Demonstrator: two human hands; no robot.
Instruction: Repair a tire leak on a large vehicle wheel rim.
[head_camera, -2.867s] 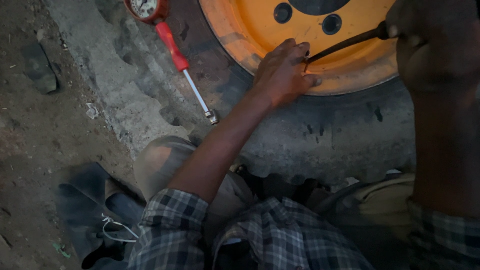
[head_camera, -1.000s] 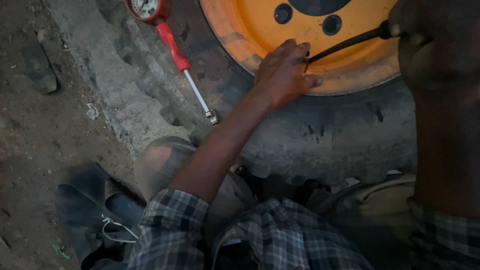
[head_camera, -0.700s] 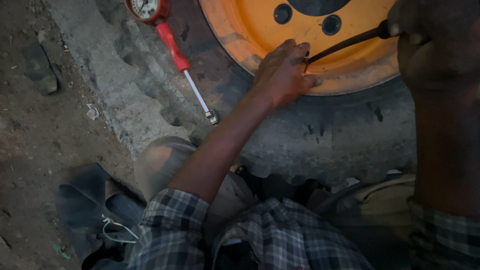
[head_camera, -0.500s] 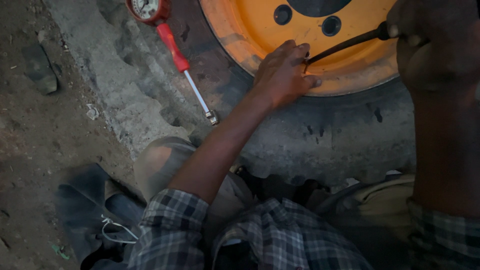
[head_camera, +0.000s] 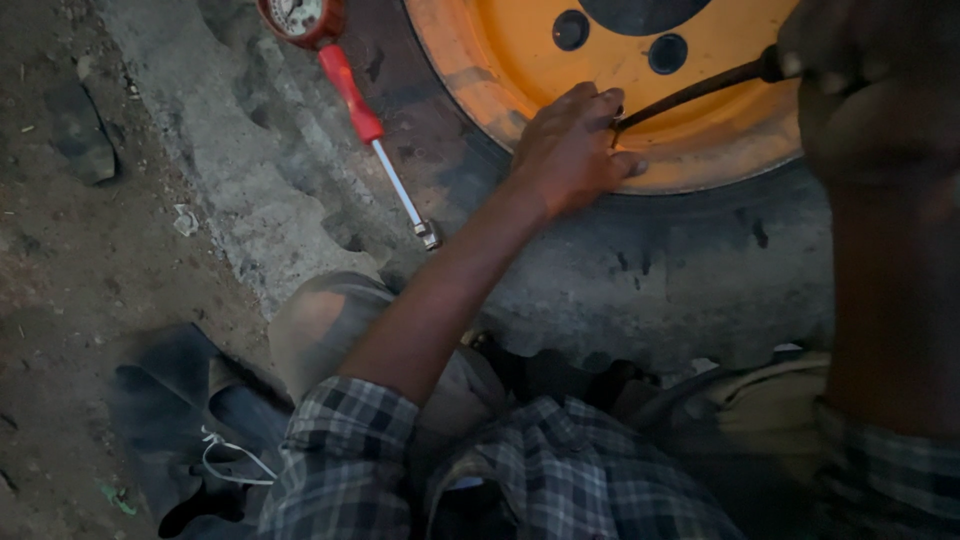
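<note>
Nothing has shifted to speak of since the earlier frames; both hands sit where they were. Fingers of the left hand (head_camera: 572, 150) curl loosely around the tip of the dark metal rod (head_camera: 690, 92) at the lip of the orange wheel rim (head_camera: 520, 75), upper centre. Close to the lens at upper right, the right hand (head_camera: 860, 70) seems closed on the rod's far end, though blur hides the grip. Steady guiding fingers and slow leverage would keep the tip seated. On the black tyre (head_camera: 680, 280), upper left, a red-handled pressure gauge (head_camera: 345, 85) lies untouched.
</note>
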